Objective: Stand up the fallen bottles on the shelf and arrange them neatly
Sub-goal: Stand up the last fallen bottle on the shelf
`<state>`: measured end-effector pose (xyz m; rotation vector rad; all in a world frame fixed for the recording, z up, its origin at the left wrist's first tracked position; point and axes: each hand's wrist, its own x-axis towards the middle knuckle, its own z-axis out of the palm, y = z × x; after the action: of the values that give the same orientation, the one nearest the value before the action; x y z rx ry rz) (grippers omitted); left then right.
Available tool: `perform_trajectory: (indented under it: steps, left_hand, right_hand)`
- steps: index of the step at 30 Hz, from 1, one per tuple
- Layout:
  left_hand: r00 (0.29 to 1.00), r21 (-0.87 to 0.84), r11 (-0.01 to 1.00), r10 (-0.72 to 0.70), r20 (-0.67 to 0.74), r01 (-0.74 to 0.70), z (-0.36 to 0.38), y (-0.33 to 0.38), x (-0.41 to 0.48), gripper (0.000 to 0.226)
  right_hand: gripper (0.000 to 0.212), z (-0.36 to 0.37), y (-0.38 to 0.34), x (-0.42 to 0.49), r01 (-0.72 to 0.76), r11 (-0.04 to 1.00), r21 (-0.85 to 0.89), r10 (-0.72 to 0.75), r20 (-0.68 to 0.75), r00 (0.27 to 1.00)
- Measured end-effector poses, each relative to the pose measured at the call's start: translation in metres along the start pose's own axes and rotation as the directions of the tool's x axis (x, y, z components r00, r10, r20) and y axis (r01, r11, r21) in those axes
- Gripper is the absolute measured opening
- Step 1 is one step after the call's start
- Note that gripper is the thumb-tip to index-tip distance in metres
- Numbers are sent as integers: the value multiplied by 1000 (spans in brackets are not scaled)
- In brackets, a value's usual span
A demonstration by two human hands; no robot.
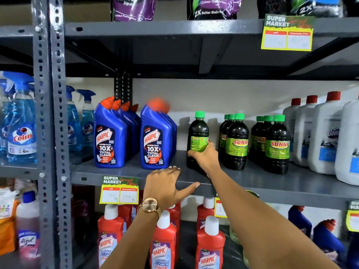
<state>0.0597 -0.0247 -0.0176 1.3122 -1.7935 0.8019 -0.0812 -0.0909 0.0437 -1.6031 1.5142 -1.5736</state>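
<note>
While the left hand [166, 184] lies flat and spread on the front edge of the grey shelf [272, 183] at lower centre, thumb stretched out along the lip and holding nothing, the right hand [205, 158] is wrapped around the lower part of a dark bottle [198, 133] with a green cap. That bottle stands upright at the centre of the frame, alone, in the gap between the blue Harpic bottles [155, 140] to its left and two rows of Sunny bottles [237, 141] to its right. All the Sunny bottles stand upright, labels facing forward; the held bottle's label is turned partly away. The cap of the nearer Harpic row is blurred. A gold watch [149, 207] sits on the left wrist. White jugs [326, 136] with red caps fill the right edge of the same shelf. A yellow price tag [119, 190] hangs from the shelf lip, left of the left hand. Red Harpic bottles [164, 243] stand on the shelf below.
</note>
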Motion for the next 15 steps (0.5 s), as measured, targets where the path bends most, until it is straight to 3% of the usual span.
perform_trajectory:
  steps: [3,7,12,15]
  left_hand:
    - [1000,15,1000,-4,4,4,0,1,-1,75]
    - [1000,23,1000,2,20,-3,-3,1,-1,77]
    - [999,11,1000,-3,46,3,-3,2,-1,78]
    - [998,1,1000,-7,61,7,-3,2,-1,80]
  right_hand:
    - [67,-2,0,-2,39,994,-100,-43,-37,998]
    - [97,4,-1,-4,52,965,-258,-69,-56,996]
    - [66,1,0,-3,-7,995,-99,5,-17,1000]
    - [80,1,1,-5,33,975,-221,-47,-59,997]
